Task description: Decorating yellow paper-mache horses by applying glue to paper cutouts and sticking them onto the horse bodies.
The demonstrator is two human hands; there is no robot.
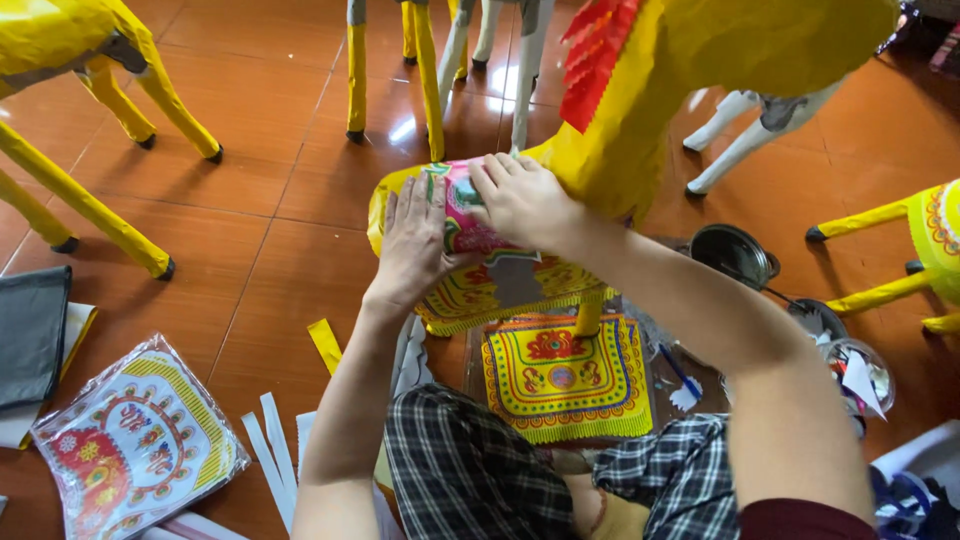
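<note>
- Both hands are pressing flat on the head of a yellow paper horse (600, 150): the left hand (415, 240) is lying spread, palm down, on the near side of the muzzle, and the right hand (520, 200) is curling over the top, fingers laid on a pink patterned paper strip (462, 222) that is wrapping the muzzle.
- Starting at the left, legs of other yellow paper animals (90, 130) are standing on the red tiled floor (260, 150), and a packet of printed paper cut-outs (135, 445) in clear wrap is lying near the person's left elbow, with loose white paper strips (272, 455) beside it.
- In the middle, the horse's head is hanging low over the person's lap, its red fringed mane (595, 55) above, and a yellow decorated paper panel (560, 375) is lying flat just below it.
- To the right, a small dark metal pot (730, 255) is sitting on the floor, a blue-handled brush (682, 380) near the panel.
- The step looks like smoothing the pink strip down onto the muzzle so it is sticking without wrinkles.
- Judging from this, the next move is calling for even rubbing toward the strip's edges while the left hand is steadying the head, since the thin paper could crease or tear.
</note>
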